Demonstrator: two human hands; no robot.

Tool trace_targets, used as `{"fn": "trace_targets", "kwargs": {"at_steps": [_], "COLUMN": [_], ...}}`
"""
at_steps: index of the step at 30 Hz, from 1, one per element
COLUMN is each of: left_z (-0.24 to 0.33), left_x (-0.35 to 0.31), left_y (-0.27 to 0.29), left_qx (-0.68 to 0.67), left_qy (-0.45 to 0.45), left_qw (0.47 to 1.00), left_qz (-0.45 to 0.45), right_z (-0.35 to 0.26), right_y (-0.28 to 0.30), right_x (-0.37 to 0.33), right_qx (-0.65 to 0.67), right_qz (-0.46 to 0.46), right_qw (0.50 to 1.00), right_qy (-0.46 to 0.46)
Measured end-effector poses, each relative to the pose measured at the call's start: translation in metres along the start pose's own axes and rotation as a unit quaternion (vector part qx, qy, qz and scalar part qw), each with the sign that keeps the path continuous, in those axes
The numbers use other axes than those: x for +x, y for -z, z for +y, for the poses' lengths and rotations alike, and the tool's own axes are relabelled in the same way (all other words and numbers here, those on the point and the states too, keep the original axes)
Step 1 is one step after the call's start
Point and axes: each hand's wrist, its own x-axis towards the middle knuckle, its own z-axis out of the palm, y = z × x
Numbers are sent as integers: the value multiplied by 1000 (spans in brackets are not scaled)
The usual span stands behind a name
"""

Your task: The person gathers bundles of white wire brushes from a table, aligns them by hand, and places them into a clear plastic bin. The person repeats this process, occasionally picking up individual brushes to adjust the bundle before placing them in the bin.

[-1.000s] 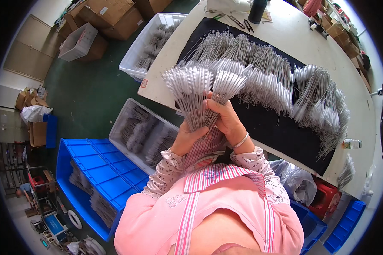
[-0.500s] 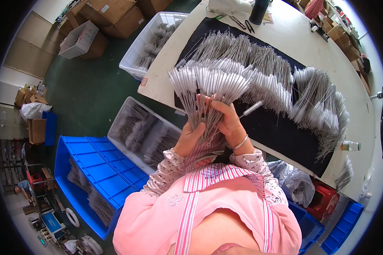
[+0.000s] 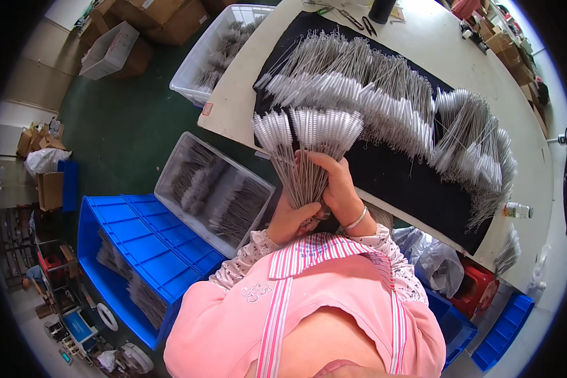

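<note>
Both my hands are closed around a fanned bunch of small wire brushes (image 3: 302, 167) with white bristle heads upward and thin metal stems downward. My left hand (image 3: 291, 220) grips the lower stems, its thumb across them. My right hand (image 3: 338, 189) wraps the stems higher up on the right side, its thumb over the front. A gap splits the bristle heads into a smaller left cluster and a larger right one. Beyond the bunch, long rows of similar brushes (image 3: 384, 107) lie on a black mat (image 3: 384, 176) on the table.
The pale table (image 3: 479, 57) carries pliers (image 3: 368, 25), a dark cylinder (image 3: 382, 11) and a small glass jar (image 3: 518, 210). To my left stand a grey bin (image 3: 217, 154) of brushes, a blue crate (image 3: 151, 236) and a white bin (image 3: 184, 72). A red stool (image 3: 475, 286) is at right.
My hands and the bunch have come lower, closer to my body. The heads are gathered more tightly, and the stray brush that stuck out at right no longer shows there.
</note>
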Motion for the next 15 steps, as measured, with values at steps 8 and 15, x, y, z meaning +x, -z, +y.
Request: {"fn": "trace_targets", "kwargs": {"at_steps": [8, 15], "left_z": [-5, -8], "left_x": [5, -1], "left_y": [15, 14], "left_qx": [118, 255], "left_qy": [-87, -82], "left_qw": [989, 962], "left_qz": [-8, -55], "right_z": [-6, 6], "right_y": [-2, -3], "right_x": [-11, -15], "right_qx": [75, 19], "right_qz": [-54, 16], "right_qw": [995, 998], "right_qy": [35, 55]}}
